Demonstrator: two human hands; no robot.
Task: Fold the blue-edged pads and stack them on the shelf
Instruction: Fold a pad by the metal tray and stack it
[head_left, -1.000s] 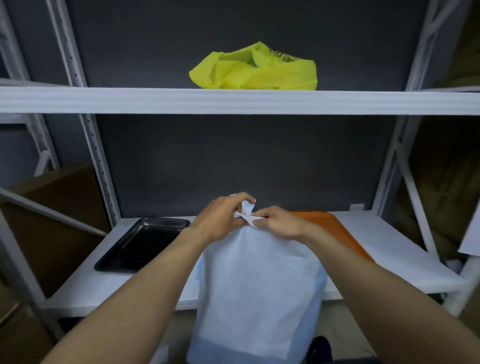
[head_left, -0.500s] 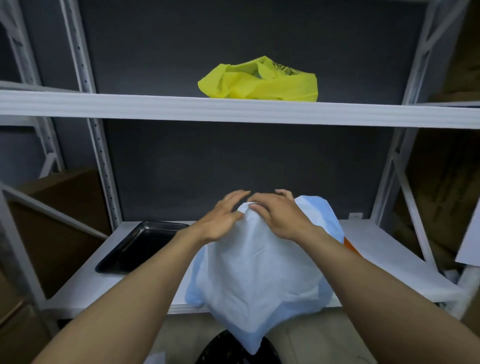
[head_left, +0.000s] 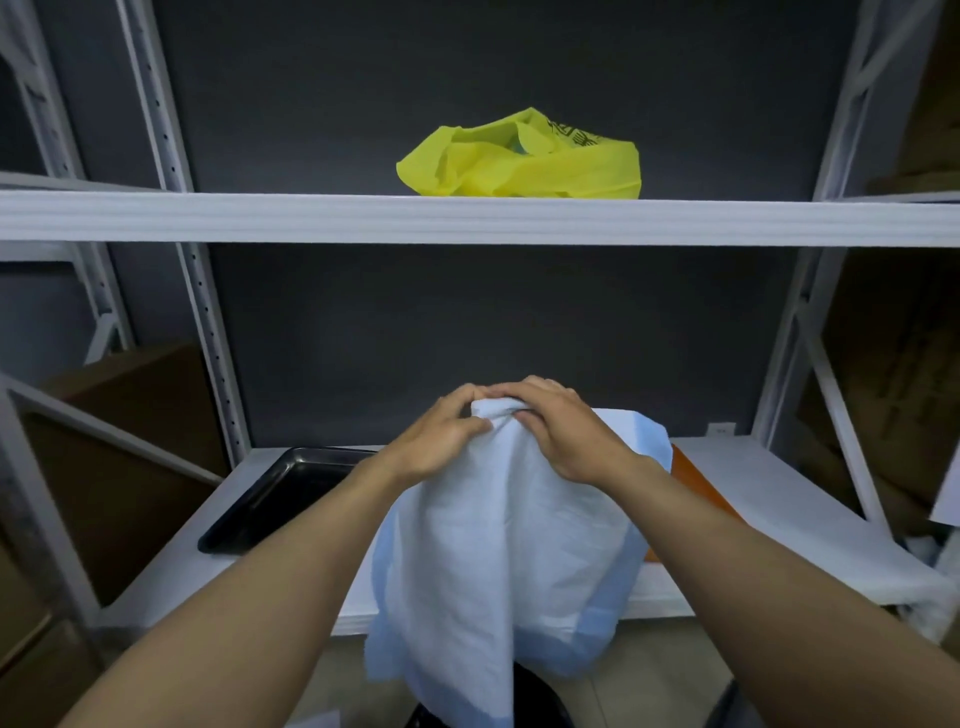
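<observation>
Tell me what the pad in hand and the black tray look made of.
The blue-edged pad looks like soft non-woven fabric or paper, matte white with a pale blue border; it drapes and creases from both hands. The black tray looks like rigid metal or hard plastic, with a faint sheen on its raised rim. I cannot tell which.

Storeroom — white metal racking (head_left: 467, 215), cardboard boxes (head_left: 140, 441) alongside.

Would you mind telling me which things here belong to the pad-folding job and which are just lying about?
Part of the job:
pad, gripped at its top by the left hand and right hand
lower shelf

Lying about:
yellow bag on the upper shelf
black tray
orange sheet
</observation>
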